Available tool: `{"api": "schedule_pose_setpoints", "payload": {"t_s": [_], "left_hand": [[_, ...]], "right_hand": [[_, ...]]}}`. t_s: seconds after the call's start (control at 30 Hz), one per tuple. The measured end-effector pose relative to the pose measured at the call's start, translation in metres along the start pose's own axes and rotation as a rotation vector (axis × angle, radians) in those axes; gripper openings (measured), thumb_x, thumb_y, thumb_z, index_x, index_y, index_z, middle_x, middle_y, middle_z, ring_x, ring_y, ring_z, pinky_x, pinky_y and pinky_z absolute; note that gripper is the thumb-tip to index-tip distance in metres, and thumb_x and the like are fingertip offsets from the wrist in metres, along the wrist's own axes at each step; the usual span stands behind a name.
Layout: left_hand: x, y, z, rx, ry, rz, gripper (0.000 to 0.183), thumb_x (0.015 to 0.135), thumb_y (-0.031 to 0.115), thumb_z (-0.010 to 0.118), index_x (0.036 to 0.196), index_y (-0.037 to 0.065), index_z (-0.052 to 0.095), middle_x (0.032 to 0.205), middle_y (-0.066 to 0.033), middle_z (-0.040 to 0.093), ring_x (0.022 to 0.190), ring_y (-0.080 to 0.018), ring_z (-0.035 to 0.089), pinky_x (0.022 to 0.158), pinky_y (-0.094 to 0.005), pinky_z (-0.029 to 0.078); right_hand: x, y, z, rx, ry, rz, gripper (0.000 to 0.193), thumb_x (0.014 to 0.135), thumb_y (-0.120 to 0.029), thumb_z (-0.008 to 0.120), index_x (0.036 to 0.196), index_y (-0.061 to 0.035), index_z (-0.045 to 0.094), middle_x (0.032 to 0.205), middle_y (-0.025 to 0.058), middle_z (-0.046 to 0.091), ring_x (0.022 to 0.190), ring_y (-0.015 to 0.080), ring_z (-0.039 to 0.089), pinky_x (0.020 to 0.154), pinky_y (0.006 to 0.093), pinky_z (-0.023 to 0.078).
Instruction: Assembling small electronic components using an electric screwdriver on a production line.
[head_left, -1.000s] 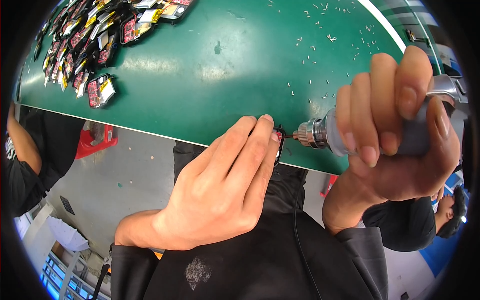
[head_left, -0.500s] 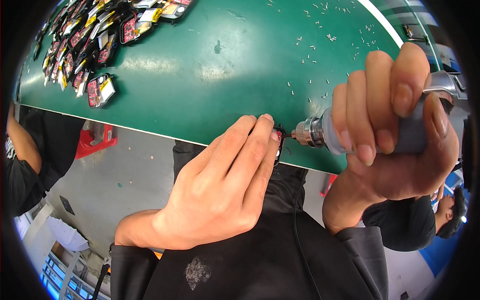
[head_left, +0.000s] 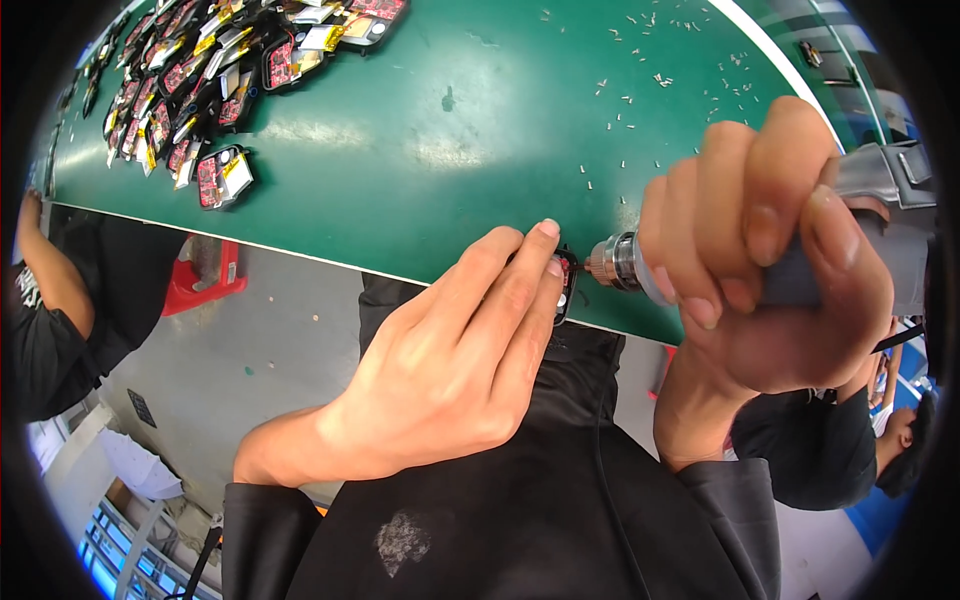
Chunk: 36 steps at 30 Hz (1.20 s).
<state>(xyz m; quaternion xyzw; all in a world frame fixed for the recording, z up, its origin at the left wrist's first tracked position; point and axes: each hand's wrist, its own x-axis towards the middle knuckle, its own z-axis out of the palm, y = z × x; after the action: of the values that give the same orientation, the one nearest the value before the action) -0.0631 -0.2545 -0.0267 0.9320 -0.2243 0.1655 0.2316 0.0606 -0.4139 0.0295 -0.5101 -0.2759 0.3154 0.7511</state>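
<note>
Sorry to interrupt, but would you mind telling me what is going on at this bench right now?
A person holds a small black and red part against the near edge of the green table with the left hand. The right hand grips a powered screwdriver, its tip at the part. Loose screws lie scattered farther back, and a pile of similar parts sits at the far left. Another person's arm shows at the left.

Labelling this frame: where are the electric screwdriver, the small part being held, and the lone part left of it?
electric screwdriver (head_left: 625, 265), head view, metal nose.
small part (head_left: 566, 285), head view, exposed edge.
lone part (head_left: 222, 176), head view, centre.
</note>
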Motion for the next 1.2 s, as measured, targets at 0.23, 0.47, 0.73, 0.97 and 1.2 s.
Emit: {"api": "schedule_pose_setpoints", "payload": {"t_s": [0.23, 0.47, 0.73, 0.97, 1.2], "left_hand": [[0.013, 0.007, -0.026, 0.025, -0.08, 0.039, 0.033, 0.065, -0.001, 0.064, 0.095, -0.014, 0.06, 0.11, -0.0271, 0.058, 0.096, -0.0387, 0.059, 0.08, -0.0425, 0.053], [0.002, -0.002, -0.03, 0.059, -0.085, -0.041, 0.039, 0.072, 0.002, 0.061, 0.11, -0.009, 0.058, 0.112, -0.0219, 0.058, 0.105, -0.0349, 0.058, 0.089, -0.0392, 0.051], [0.0, -0.146, -0.137, 0.54, 0.263, -0.553, 0.039, 0.078, -0.009, 0.057, 0.116, -0.001, 0.052, 0.112, -0.0188, 0.059, 0.107, -0.0374, 0.053, 0.094, -0.0444, 0.042], [0.057, -0.134, -0.108, 0.574, 0.278, -0.34, 0.029, 0.079, -0.003, 0.064, 0.107, 0.0, 0.061, 0.11, -0.0144, 0.061, 0.102, -0.0336, 0.058, 0.087, -0.0398, 0.048], [0.119, -0.08, -0.008, 0.237, 0.025, -0.051, 0.026, 0.072, -0.007, 0.069, 0.097, 0.0, 0.063, 0.094, -0.0105, 0.061, 0.086, -0.0284, 0.06, 0.072, -0.0371, 0.05]], "right_hand": [[0.003, -0.003, 0.027, 0.014, 0.199, -0.104, 0.024, 0.087, -0.025, 0.052, 0.077, -0.007, 0.041, 0.055, 0.0018, 0.04, 0.04, 0.0107, 0.035, 0.045, 0.0257, 0.036], [-0.031, -0.001, 0.002, 0.365, 0.219, -0.363, 0.02, 0.086, -0.016, 0.057, 0.082, -0.0039, 0.042, 0.059, 0.0031, 0.042, 0.043, 0.0115, 0.038, 0.044, 0.0273, 0.037], [-0.081, 0.014, -0.028, 0.46, 0.411, -0.343, 0.016, 0.085, -0.016, 0.053, 0.082, -0.0044, 0.042, 0.057, 0.0036, 0.04, 0.042, 0.0129, 0.038, 0.044, 0.0278, 0.036], [-0.091, 0.032, -0.026, 0.642, 0.505, -0.291, 0.015, 0.084, -0.017, 0.052, 0.081, -0.0055, 0.043, 0.057, 0.0036, 0.04, 0.043, 0.0137, 0.039, 0.045, 0.0299, 0.035], [-0.105, 0.035, -0.034, 0.778, 0.498, -0.316, 0.011, 0.083, -0.014, 0.05, 0.084, -0.0047, 0.045, 0.061, 0.005, 0.043, 0.049, 0.0155, 0.043, 0.054, 0.0321, 0.039]]}}
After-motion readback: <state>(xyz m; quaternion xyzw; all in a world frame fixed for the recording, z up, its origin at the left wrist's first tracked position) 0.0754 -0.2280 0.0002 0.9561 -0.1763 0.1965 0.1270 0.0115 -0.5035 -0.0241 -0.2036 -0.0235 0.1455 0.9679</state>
